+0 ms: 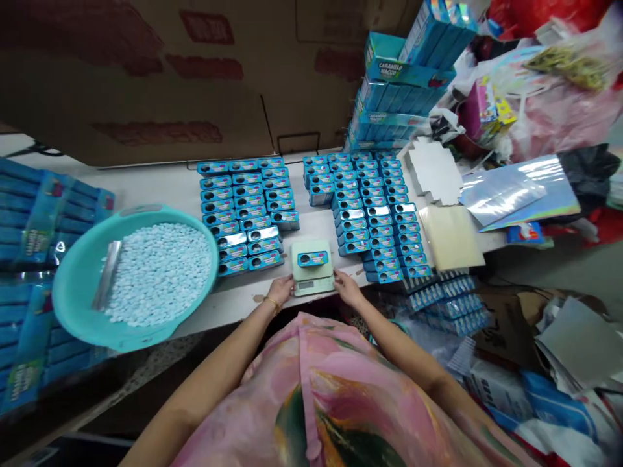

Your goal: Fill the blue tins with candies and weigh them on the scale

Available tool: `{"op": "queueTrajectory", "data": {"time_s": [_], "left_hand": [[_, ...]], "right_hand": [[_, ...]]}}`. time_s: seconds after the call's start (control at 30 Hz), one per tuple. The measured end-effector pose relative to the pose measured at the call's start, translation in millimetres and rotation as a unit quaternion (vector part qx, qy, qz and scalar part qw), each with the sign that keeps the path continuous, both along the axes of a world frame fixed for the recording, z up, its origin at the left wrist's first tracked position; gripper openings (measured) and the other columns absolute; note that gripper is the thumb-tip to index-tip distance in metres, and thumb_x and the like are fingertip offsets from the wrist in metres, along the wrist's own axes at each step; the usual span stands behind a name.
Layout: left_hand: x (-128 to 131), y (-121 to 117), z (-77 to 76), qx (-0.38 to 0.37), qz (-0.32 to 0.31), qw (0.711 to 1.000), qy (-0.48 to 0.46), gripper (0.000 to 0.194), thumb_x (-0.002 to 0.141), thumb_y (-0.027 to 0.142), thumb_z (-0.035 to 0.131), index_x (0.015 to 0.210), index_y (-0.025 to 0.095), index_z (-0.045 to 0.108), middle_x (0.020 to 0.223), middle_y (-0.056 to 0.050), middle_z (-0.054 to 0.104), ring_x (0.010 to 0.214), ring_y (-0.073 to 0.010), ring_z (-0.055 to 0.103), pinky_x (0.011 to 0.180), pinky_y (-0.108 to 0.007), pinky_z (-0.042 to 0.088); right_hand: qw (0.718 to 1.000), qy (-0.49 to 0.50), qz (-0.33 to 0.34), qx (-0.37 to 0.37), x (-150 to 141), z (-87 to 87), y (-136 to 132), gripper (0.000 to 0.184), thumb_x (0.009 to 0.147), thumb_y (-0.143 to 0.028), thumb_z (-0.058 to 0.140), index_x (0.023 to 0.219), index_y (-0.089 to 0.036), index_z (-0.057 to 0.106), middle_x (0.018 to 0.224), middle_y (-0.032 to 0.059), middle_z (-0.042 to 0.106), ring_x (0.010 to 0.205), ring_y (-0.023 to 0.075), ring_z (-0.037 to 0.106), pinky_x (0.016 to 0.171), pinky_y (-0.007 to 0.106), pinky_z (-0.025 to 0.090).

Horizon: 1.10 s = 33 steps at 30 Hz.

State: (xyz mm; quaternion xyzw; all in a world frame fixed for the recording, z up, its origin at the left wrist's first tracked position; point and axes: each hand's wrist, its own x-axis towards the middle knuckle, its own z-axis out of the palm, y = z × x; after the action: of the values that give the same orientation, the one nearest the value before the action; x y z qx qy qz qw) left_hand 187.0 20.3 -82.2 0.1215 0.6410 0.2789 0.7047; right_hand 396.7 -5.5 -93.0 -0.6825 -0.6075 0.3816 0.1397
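A small blue candy box (313, 259) lies mid-platform on the pale digital scale (313, 290). Left hand (282, 291) and right hand (346, 288) flank its front corners; whether pinching or merely touching, I cannot tell. A true reading requires neither bearing down.

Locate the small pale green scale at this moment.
In the head view, the scale sits mid-picture at the table's near edge, between the left hand and right hand, under one blue box.
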Motion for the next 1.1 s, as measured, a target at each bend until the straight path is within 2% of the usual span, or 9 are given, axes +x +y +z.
{"op": "queueTrajectory", "data": {"time_s": [0.17, 0.27, 0.4, 0.47, 0.53, 0.63, 0.8, 0.97, 1.1], "left_hand": [[35.1, -10.9, 3.2, 0.012, 0.026, 1.0, -0.005, 0.009, 0.064, 0.006, 0.058, 0.072, 0.01, 0.059, 0.044, 0.003, 0.047, 0.033, -0.0022, 0.031, 0.03, -0.013, 0.012], [44.1, -11.5, 7.5, 0.012, 0.032, 0.999, -0.025, 0.008, 0.064, 0.006, 0.057, 0.07, 0.009, 0.06, 0.045, 0.002, 0.048, 0.034, -0.0023, 0.031, 0.03, -0.012, 0.012], [33.6, -7.1, 15.3, 0.003, 0.054, 0.997, -0.049, 0.011, 0.067, 0.006, 0.056, 0.077, 0.009, 0.06, 0.048, 0.001, 0.05, 0.034, -0.0025, 0.034, 0.028, -0.011, 0.014], [21.7, -6.0, 21.0, -0.004, 0.073, 0.995, -0.066, 0.01, 0.07, 0.007, 0.055, 0.078, 0.008, 0.06, 0.051, -0.001, 0.052, 0.036, -0.0028, 0.039, 0.028, -0.01, 0.019], [9.0, -6.3, 27.1, -0.016, 0.094, 0.991, -0.089, 0.009, 0.073, 0.01, 0.052, 0.077, 0.007, 0.059, 0.055, -0.003, 0.054, 0.04, -0.004, 0.045, 0.031, -0.011, 0.028], [-6.0, -7.9, 35.9, -0.035, 0.124, 0.985, -0.118, 0.013, 0.077, 0.011, 0.046, 0.074, 0.008, 0.058, 0.061, -0.006, 0.057, 0.048, -0.0067, 0.053, 0.04, -0.014, 0.041], [-10.3, -9.6, 51.0, -0.032, 0.187, 0.967, -0.173, 0.021, 0.076, 0.001, 0.04, 0.078, 0.006, 0.06, 0.074, -0.012, 0.063, 0.07, -0.0144, 0.061, 0.061, -0.022, 0.052], [-2.7, -14.2, 61.2, -0.012, 0.157, 0.968, -0.193, 0.019, 0.071, -0.004, 0.047, 0.078, 0.006, 0.062, 0.075, -0.012, 0.064, 0.075, -0.0156, 0.062, 0.068, -0.022, 0.052], [-1.4, -20.4, 63.6, -0.017, 0.171, 0.966, -0.195, 0.019, 0.072, -0.003, 0.046, 0.077, 0.006, 0.062, 0.075, -0.011, 0.064, 0.074, -0.0145, 0.062, 0.068, -0.021, 0.052]], "right_hand": [[0.999, 0.022, 0.029, -0.005, 28.1, 4.1, 3.4, 0.047, 0.071, -0.01, 0.046, 0.118, -0.017, 0.047, 0.114, 0.0099, 0.054, 0.097, 0.0169, 0.054, 0.086, 0.034, 0.042], [0.998, 0.049, 0.028, -0.018, 41.1, 5.9, 4.3, 0.049, 0.071, -0.011, 0.047, 0.119, -0.018, 0.046, 0.116, 0.0089, 0.054, 0.101, 0.0174, 0.053, 0.088, 0.035, 0.041], [0.993, 0.109, -0.03, -0.036, 48.9, 8.6, 0.4, 0.049, 0.071, -0.013, 0.047, 0.12, -0.018, 0.045, 0.111, 0.0083, 0.056, 0.09, 0.0157, 0.058, 0.08, 0.032, 0.045], [0.992, 0.11, -0.062, -0.007, 52.0, 12.6, -1.7, 0.043, 0.073, -0.016, 0.045, 0.116, -0.017, 0.049, 0.109, 0.0094, 0.057, 0.085, 0.0151, 0.059, 0.076, 0.031, 0.046], [0.992, 0.109, -0.057, 0.033, 54.6, 18.7, -3.3, 0.035, 0.074, -0.017, 0.044, 0.106, -0.016, 0.057, 0.104, 0.0093, 0.059, 0.086, 0.0157, 0.058, 0.078, 0.03, 0.045], [0.991, 0.11, -0.033, 0.074, 54.8, 31.3, -4.8, 0.028, 0.074, -0.017, 0.044, 0.096, -0.017, 0.061, 0.095, 0.0066, 0.062, 0.088, 0.0161, 0.056, 0.08, 0.031, 0.043], [0.98, 0.112, -0.079, 0.142, 40.6, 58.9, -5.1, 0.025, 0.079, -0.02, 0.042, 0.096, -0.018, 0.06, 0.091, 0.0052, 0.061, 0.083, 0.0144, 0.056, 0.074, 0.028, 0.045], [0.976, 0.093, 0.029, 0.197, 18.3, 79.0, -1.1, 0.024, 0.08, -0.019, 0.043, 0.097, -0.02, 0.059, 0.09, 0.0048, 0.06, 0.086, 0.0144, 0.054, 0.078, 0.029, 0.044], [0.971, 0.011, 0.023, 0.236, 14.3, 81.6, 12.6, 0.032, 0.079, -0.019, 0.043, 0.11, -0.018, 0.051, 0.105, 0.0092, 0.052, 0.1, 0.0184, 0.047, 0.085, 0.034, 0.041]]}}
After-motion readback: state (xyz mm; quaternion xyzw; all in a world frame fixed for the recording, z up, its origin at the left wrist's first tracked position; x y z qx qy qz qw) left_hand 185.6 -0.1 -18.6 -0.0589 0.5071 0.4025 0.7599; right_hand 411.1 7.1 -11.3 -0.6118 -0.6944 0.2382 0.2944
